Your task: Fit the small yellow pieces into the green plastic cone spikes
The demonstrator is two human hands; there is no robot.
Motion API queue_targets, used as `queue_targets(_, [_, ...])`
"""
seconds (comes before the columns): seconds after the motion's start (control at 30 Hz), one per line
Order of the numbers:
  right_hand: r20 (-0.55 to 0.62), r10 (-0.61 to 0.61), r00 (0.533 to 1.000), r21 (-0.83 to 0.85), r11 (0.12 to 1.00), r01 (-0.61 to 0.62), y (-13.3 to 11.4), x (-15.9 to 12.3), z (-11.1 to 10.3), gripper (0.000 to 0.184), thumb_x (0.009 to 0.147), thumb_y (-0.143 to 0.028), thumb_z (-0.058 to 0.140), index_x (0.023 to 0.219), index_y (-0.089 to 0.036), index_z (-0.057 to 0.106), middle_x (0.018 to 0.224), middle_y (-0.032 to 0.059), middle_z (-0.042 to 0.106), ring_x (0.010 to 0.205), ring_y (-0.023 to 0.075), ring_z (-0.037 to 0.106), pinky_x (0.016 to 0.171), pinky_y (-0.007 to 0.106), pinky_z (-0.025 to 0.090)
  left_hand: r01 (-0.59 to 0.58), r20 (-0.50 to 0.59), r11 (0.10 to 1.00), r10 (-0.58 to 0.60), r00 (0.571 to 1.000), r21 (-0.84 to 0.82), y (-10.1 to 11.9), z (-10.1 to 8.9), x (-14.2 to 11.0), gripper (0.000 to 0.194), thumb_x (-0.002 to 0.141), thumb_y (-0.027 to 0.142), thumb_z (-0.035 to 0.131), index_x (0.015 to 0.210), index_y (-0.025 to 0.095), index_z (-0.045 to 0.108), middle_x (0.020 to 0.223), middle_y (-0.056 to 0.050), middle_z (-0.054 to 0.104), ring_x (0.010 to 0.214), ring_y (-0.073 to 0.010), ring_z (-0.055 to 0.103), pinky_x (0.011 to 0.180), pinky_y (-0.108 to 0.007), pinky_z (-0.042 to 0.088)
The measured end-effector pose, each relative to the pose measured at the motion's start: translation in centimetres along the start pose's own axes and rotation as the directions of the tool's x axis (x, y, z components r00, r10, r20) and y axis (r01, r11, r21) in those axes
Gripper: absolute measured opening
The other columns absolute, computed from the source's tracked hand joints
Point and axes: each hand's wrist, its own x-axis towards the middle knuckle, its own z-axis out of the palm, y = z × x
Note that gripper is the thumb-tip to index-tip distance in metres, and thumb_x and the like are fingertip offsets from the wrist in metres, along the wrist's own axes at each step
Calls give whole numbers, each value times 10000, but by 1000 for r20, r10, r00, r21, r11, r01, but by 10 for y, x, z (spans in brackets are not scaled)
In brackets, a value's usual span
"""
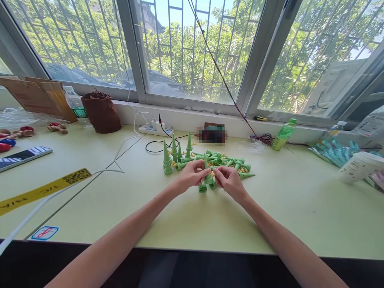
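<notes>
My left hand (192, 176) is closed around a green cone-shaped plastic plant-watering spike (206, 162), its tip pointing up. From the other side my right hand (230, 182) pinches a small yellow piece (213, 172) against the spike; the fingers partly cover it. Behind both hands lies a pile of green spikes (220, 161) mixed with small yellow pieces (242, 170). Several spikes (167, 160) stand upright to the left of the pile, some with yellow parts at their sides. The open end of one green spike (203, 188) shows just below my hands.
A power strip (156, 129) with cables sits by the window wall. Left are a brown pouch (100, 112), a bottle (75, 105), a phone (25, 157) and a white cable with a yellow tag (45, 191). Right are a green bottle (284, 135) and a white cup (361, 167).
</notes>
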Motion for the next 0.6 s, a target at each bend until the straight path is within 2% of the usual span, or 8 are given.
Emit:
queue_targets(0.33, [0, -106, 994, -117, 988, 105, 1, -3, -2, 311, 894, -447, 558, 731, -183, 576, 560, -13, 519, 488, 120, 458, 472, 246, 364, 153, 12, 968, -154, 988, -199, 0, 1, 1, 346, 741, 382, 761, 742, 130, 525, 569, 57, 413, 447, -14, 295, 375, -144, 175])
queue_targets(0.47, [5, -151, 989, -200, 969, 149, 0, -4, -3, 326, 900, -467, 538, 726, -193, 564, 573, -11, 514, 506, 129, 459, 494, 252, 370, 218, 26, 922, -221, 975, -321, 2, 2, 2, 364, 709, 322, 795, 688, 131, 486, 569, 70, 376, 429, -2, 278, 345, -127, 167])
queue_targets(0.6, [22, -225, 974, -285, 932, 222, -3, -5, -4, 311, 921, -433, 511, 728, -194, 564, 590, -9, 519, 527, 131, 458, 523, 253, 372, 283, 54, 847, -291, 955, -450, -2, -1, 4, 298, 718, 209, 782, 696, 126, 496, 557, 84, 341, 413, 7, 274, 324, -96, 182])
